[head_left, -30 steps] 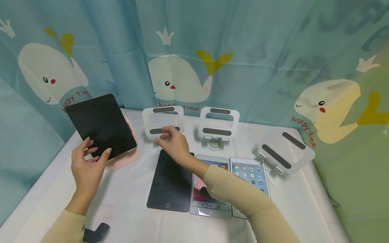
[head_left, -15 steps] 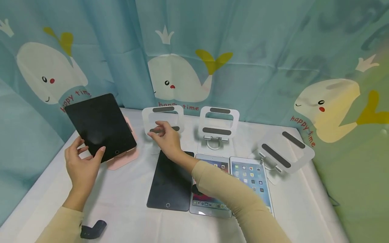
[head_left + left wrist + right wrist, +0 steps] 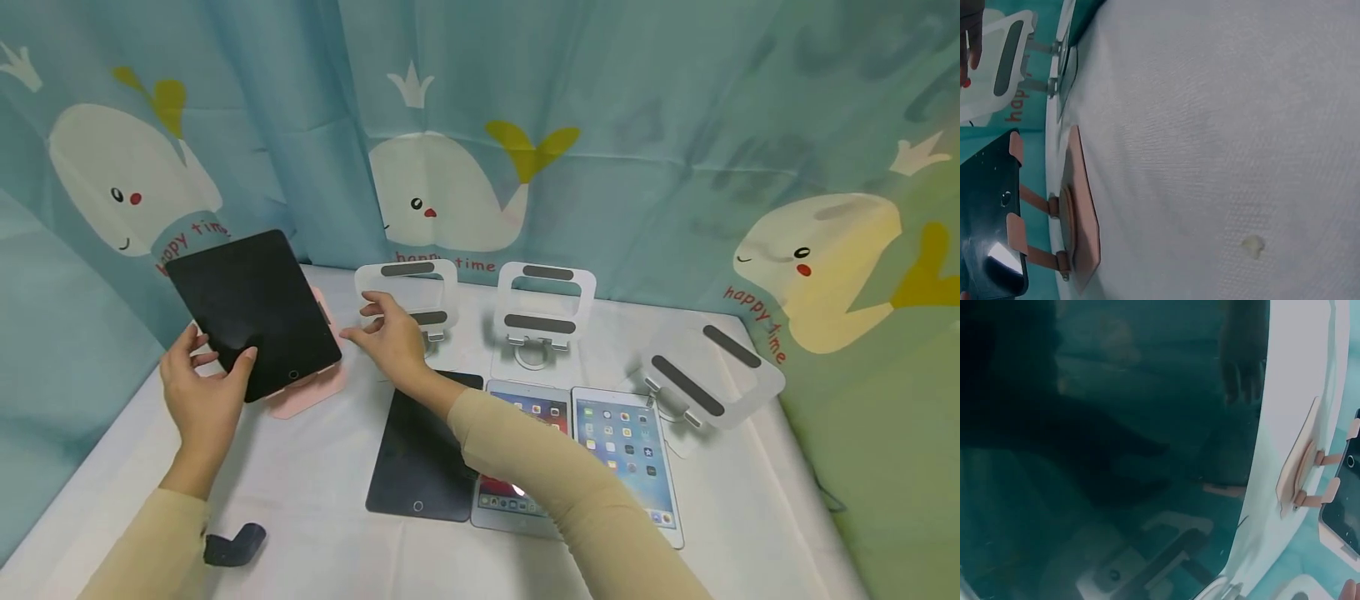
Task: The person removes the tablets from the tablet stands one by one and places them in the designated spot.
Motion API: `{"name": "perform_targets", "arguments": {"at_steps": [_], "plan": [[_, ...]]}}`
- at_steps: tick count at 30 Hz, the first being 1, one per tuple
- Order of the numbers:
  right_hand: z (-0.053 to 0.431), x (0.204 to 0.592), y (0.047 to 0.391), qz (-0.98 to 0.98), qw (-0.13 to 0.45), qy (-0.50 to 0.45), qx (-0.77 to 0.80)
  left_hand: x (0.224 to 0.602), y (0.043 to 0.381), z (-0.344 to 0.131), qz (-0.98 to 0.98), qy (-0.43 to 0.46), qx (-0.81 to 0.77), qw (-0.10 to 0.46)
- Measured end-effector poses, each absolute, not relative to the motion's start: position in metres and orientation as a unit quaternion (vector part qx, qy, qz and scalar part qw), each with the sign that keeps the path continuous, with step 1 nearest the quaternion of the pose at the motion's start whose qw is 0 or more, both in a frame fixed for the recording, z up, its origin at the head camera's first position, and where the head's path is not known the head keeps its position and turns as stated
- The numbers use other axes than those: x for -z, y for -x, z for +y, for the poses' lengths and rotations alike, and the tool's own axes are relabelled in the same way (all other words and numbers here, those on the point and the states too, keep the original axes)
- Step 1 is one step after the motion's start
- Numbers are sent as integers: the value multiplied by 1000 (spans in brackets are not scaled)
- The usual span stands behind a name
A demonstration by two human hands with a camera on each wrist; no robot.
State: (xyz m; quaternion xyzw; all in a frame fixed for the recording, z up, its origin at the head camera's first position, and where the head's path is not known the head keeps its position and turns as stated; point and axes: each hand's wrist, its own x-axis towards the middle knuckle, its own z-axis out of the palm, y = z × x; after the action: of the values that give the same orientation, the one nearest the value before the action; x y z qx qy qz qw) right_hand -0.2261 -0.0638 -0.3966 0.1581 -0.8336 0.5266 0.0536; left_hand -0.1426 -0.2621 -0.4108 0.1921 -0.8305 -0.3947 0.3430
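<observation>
A black tablet (image 3: 258,312) leans on a pink tablet stand (image 3: 318,392) at the left. My left hand (image 3: 202,396) holds the tablet's lower left corner, its thumb on the front face and the fingers at the side edge. Just right of the tablet, my right hand (image 3: 393,342) hovers with loosely bent fingers and nothing between them. In the left wrist view, two pink lips of the stand (image 3: 1082,212) hook the tablet's (image 3: 988,219) lower edge. The right wrist view is mostly filled by a second black tablet's screen (image 3: 1116,437).
White tablet stands (image 3: 405,268), (image 3: 545,323) and a turned one (image 3: 720,375) stand along the back and right. A flat black tablet (image 3: 420,467), a silver tablet (image 3: 517,521) and a white tablet (image 3: 626,450) lie side by side. A whale-print curtain (image 3: 637,125) hangs behind.
My right hand has moved left, from before the white stand toward the tablet on the pink stand. My left hand has shifted slightly left and down along the tablet's corner.
</observation>
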Motion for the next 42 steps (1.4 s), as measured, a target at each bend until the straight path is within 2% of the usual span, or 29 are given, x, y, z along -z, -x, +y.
{"name": "perform_targets", "arguments": {"at_steps": [12,21,28,35,42], "plan": [[-82,395,231,-823,-6,-199,-532,406,153,-261,-821,-195,406,350],[-100,398,235,-852,-52,-224,-471,417,149,-271,-818,-233,414,325],[-112,402,239,-871,-70,-220,-433,416,153,-278,-812,-244,432,308],[-117,399,244,-854,-83,-200,-473,409,157,-284,-811,-262,443,277],[-122,397,243,-867,-97,-182,-453,410,157,-283,-809,-258,454,269]]}}
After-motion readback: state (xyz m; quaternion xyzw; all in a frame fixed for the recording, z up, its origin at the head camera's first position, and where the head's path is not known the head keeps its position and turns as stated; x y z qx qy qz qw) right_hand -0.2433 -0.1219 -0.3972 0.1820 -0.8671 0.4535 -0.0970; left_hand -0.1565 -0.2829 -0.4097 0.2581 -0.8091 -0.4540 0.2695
